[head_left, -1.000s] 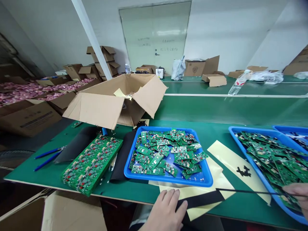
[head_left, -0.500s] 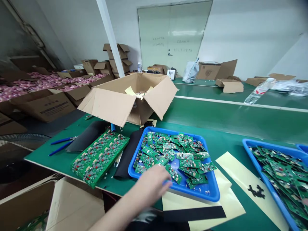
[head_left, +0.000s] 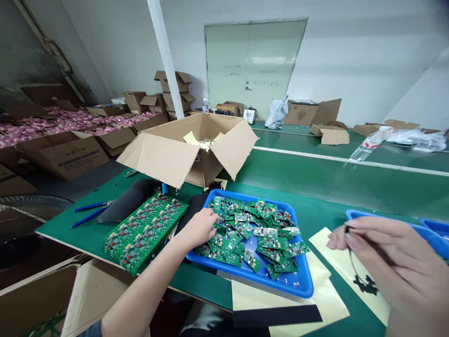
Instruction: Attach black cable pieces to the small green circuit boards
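My left hand (head_left: 199, 228) reaches into the left side of a blue tray (head_left: 298, 284) filled with several small green circuit boards (head_left: 252, 229); its fingers curl down among the boards and what they grip is hidden. My right hand (head_left: 382, 262) is raised close to the camera at lower right, fingers pinched on a thin black strip (head_left: 352, 262) that dangles toward a yellow backing sheet (head_left: 336, 255). A panel of joined green boards (head_left: 143, 231) lies left of the tray.
An open cardboard box (head_left: 189, 147) stands behind the tray. Blue-handled pliers (head_left: 89, 211) and a black sheet (head_left: 124, 206) lie at the left. A second blue tray (head_left: 386, 220) is partly hidden by my right hand. A plastic bottle (head_left: 368, 142) lies on the far belt. Boxes stand at the left.
My left hand moved from the table's front edge up into the left side of the tray. My right hand rose into view with the thin black strip. The camera turned left.
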`<state>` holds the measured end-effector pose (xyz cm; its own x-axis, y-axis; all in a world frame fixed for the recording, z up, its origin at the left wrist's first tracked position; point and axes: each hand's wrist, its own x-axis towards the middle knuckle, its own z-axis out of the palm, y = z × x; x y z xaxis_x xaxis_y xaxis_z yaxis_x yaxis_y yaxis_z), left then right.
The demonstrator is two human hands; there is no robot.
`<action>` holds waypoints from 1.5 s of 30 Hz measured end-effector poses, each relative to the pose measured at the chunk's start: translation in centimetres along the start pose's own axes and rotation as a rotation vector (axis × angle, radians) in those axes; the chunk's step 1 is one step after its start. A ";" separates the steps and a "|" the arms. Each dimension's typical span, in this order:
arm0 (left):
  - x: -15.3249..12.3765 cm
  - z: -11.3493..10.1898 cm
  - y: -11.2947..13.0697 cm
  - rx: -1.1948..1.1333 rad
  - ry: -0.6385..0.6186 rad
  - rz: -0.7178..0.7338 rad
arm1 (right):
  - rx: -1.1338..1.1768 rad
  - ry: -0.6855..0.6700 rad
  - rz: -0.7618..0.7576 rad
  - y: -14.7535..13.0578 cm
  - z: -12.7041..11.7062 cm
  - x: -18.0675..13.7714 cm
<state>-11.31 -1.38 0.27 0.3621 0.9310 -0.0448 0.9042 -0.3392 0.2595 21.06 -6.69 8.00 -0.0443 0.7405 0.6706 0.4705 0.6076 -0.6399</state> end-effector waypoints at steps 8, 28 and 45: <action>-0.6 -2.7 -0.5 -0.164 0.033 -0.016 | 0.057 -0.082 -0.104 1.0 3.5 2.4; 4.4 -8.2 14.2 -1.790 -0.046 0.393 | 0.059 0.062 -0.156 0.1 3.7 3.5; 6.3 -6.7 14.4 -1.760 -0.125 0.230 | 0.017 -0.017 -0.180 0.9 4.7 4.2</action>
<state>2.49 0.47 10.14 0.5231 0.8471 0.0933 -0.4188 0.1602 0.8938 17.14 -1.63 8.48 -0.1414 0.6240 0.7685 0.4383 0.7355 -0.5166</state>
